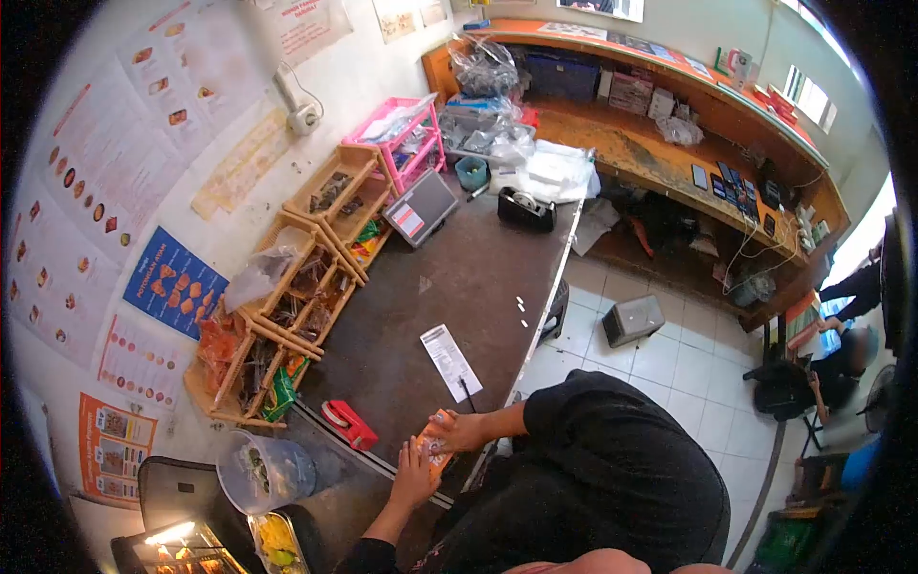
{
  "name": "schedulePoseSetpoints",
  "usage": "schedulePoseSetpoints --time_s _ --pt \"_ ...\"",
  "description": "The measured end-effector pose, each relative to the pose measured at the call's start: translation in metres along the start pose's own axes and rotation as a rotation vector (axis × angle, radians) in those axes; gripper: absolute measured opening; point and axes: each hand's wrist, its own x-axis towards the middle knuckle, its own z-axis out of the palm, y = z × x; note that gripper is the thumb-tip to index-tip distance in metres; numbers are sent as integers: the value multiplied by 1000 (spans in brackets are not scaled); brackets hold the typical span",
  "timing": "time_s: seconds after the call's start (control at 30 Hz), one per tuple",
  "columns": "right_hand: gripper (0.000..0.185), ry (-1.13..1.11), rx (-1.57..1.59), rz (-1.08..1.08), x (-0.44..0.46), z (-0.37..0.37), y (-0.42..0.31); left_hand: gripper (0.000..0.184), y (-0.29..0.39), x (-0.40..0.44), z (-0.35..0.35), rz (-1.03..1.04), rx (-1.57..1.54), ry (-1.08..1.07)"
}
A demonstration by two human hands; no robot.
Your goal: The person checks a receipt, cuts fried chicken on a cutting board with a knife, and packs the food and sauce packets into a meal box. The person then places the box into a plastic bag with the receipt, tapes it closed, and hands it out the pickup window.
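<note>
The left hand (413, 474) and right hand (463, 432) both pinch the orange packet (436, 448) between them, with the white paper (447, 356) beyond them on the desk (411, 297), and probably an even, gentle grip would keep it steady without creasing.

Printed white slip (443, 354), one, flat on dark tabletop (402, 301); black pen (467, 390), overlapping the slip's near end; orange packet (440, 459), nearer the wearer than the slip, held between left hand (413, 477) and right hand (464, 433); red tape dispenser (352, 427), left of and nearer than the slip; wooden rack (199, 392), filled, farther left of the slip; small white pieces (521, 306), right of the slip.
</note>
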Motion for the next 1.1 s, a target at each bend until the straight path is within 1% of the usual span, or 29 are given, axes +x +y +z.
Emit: schedulePoseSetpoints --time_s 0.03,0.07,0.1,0.13,0.17,0.2,0.23,0.27,0.33,0.4,0.43,0.5,0.53,0.6,0.63,0.67,0.7,0.73,0.8,0.83,0.9,0.93,1.0,1.07,1.1 --pt "64 30 -3 0 4 12 -2 96 2 -4 5 21 15 66" --pt "67 57 -8 0 6 16 -3 96 3 -7 9 16 -1 54" --pt "64 -87 -1 9 -1 -13 -12 92 4 -7 13 10 -21 89" --pt "64 -99 9 2 -1 -9 -11 87 6 -4 17 3 -39 126" --pt "64 -105 33 -44 -2 -6 -8 80 10 -1 12 -20 -78 111" --pt "64 -109 56 -90 -3 -3 -2 80 12 4 8 -25 -87 109" --pt "68 -97 51 -186 -3 1 6 78 14 6 4 -33 -73 77" --pt "68 -101 63 -199 -5 0 10 75 15 6 3 -43 -59 43" --pt "65 -89 235 -363 -9 -5 27 76 8 4 15 -48 -46 25" --pt "65 -60 365 -422 11 43 34 75 7 11 22 -54 -70 34" --pt "65 -96 356 -462 10 35 41 75 13 16 21 -67 -66 37" --pt "65 -153 357 -540 6 21 57 73 24 25 18 -174 -203 94" --pt "64 -164 364 -576 4 17 66 73 30 34 19 -183 -200 94" --pt "63 -166 376 -644 1 13 84 72 44 45 21 -286 -132 117" --pt "63 -169 378 -671 -1 11 95 72 48 56 23 -292 -136 112" --pt "63 -167 379 -696 -3 10 104 73 55 65 27 -355 -133 155" --pt "62 -160 382 -714 -6 12 114 74 63 72 31 -417 -132 195" --pt "62 -149 376 -731 -8 13 127 74 66 81 36 -425 -147 187" --pt "62 -110 340 -772 -14 12 152 75 68 98 41 -469 -47 241" --pt "62 -73 300 -795 -17 10 164 73 72 104 40 -510 -86 225" --pt "60 77 115 -808 -28 -1 192 73 79 127 28 -553 -114 211" --pt "60 71 103 -793 -32 -7 201 73 79 136 21 -585 -132 191" --pt "62 61 78 -758 -34 -13 213 73 71 147 18 -589 -118 157" --pt "61 24 121 -738 -38 -13 222 69 60 155 16 -497 -142 198" --pt "61 9 148 -737 -38 -10 223 69 57 160 15 -495 -143 197"
